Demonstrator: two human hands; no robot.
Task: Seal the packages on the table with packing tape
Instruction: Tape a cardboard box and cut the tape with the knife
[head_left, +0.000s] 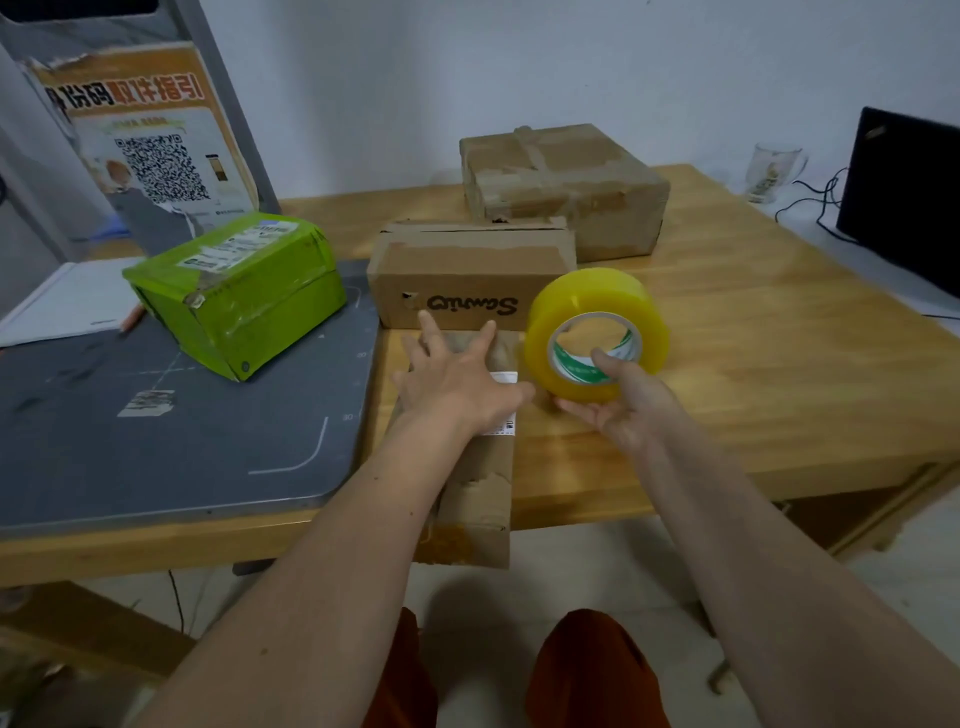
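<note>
Pressing flat: left hand (457, 382) on narrow box (475, 488) | right hand (613, 400) pinching tape roll (597, 332) | risk: overhanging box tips; tape end apparently unattached

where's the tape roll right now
In the head view the yellow tape roll is right of centre, held just above the wooden table by the right hand, beside the long box under the left hand.

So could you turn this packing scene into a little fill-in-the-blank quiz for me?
1. The right hand holds a roll of tape coloured ____.
2. The left hand lies flat on a long ____ package.
3. The package resting on the grey mat is ____.

Missing words: yellow; brown; green
</note>
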